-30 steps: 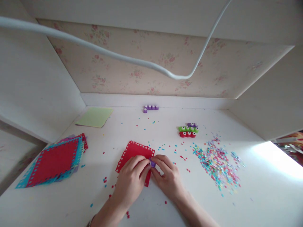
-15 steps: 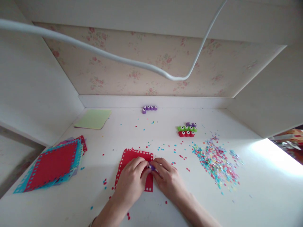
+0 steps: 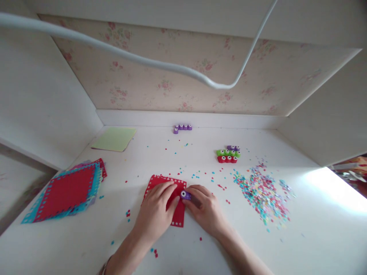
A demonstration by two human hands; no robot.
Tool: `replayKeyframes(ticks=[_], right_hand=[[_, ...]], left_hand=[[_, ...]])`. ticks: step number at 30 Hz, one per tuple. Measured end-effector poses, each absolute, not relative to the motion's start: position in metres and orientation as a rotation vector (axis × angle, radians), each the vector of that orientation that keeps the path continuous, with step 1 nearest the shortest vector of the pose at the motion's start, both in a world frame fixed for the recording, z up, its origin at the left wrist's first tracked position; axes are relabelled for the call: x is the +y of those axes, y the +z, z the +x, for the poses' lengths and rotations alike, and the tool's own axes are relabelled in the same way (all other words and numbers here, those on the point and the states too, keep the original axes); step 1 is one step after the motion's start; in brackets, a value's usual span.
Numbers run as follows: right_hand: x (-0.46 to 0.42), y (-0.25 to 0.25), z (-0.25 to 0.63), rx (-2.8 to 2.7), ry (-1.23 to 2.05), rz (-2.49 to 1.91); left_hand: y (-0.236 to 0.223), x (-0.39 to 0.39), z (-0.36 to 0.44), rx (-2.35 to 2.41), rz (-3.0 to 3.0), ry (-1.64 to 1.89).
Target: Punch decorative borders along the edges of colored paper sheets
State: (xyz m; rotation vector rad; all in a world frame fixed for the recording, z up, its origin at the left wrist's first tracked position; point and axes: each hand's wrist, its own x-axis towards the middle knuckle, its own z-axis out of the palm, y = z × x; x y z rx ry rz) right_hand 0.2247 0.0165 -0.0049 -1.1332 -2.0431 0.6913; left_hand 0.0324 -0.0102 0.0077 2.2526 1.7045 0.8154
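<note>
A red sheet of paper (image 3: 179, 214) with small shapes punched along its edges lies on the white table in front of me. My left hand (image 3: 156, 204) rests over its left part, fingers curved and holding the sheet, the thumb tip close to a small purple craft punch (image 3: 185, 195). That punch sits at the sheet's right edge, its white-and-black button uncovered. My right hand (image 3: 205, 208) grips the punch from the right between thumb and fingers. Part of the sheet is hidden under my left hand.
Punched red and blue sheets (image 3: 67, 191) are piled at the left, with pale green paper (image 3: 116, 139) behind them. Purple punches (image 3: 183, 126) stand at the back; red, green and purple punches (image 3: 228, 153) are grouped right of centre. Colourful confetti (image 3: 265, 193) is heaped at the right. A white cable (image 3: 172, 68) hangs ahead.
My left fingers have come off the punch's top, so its button now shows. The right hand keeps its grip on the punch. The camera view has shifted slightly.
</note>
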Motion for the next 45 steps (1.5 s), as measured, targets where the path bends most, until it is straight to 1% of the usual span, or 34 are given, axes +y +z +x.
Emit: replayKeyframes(ticks=[5, 11, 16, 19, 22, 23, 25, 28, 32, 37, 42, 45], right_hand=[[0.019, 0.002, 0.236, -2.070, 0.722, -1.180], [0.026, 0.007, 0.248, -1.889, 0.819, -1.351], [0.035, 0.011, 0.254, -1.461, 1.200, -1.305], [0.054, 0.020, 0.270, -1.338, 1.271, -1.245], [0.091, 0.033, 0.301, -1.533, 1.073, -1.310], [0.107, 0.037, 0.314, -1.659, 0.953, -1.380], [0.141, 0.046, 0.339, -1.986, 0.608, -1.610], [0.189, 0.059, 0.367, -2.135, 0.428, -1.721], [0.228, 0.067, 0.379, -2.395, 0.293, -1.724], [0.246, 0.059, 0.375, -2.696, 0.253, -1.665], [0.250, 0.057, 0.378, -2.827, 0.233, -1.651], [0.253, 0.064, 0.373, -2.832, 0.211, -1.640]], left_hand=[[0.001, -0.009, 0.029, 1.798, 2.325, 0.661], [0.004, -0.008, 0.030, 1.869, 2.334, 0.594], [-0.001, -0.008, 0.026, 1.839, 2.396, 0.622], [-0.008, -0.007, 0.024, 1.805, 2.432, 0.666], [-0.014, -0.007, 0.023, 1.790, 2.439, 0.678], [-0.015, -0.006, 0.024, 1.790, 2.436, 0.677], [-0.017, -0.006, 0.024, 1.792, 2.426, 0.675], [-0.018, -0.006, 0.024, 1.809, 2.408, 0.668], [-0.019, -0.005, 0.024, 1.822, 2.407, 0.661], [-0.021, -0.003, 0.023, 1.827, 2.412, 0.674], [-0.015, 0.000, 0.018, 1.837, 2.396, 0.696], [-0.007, 0.002, 0.009, 1.977, 2.323, 0.732]])
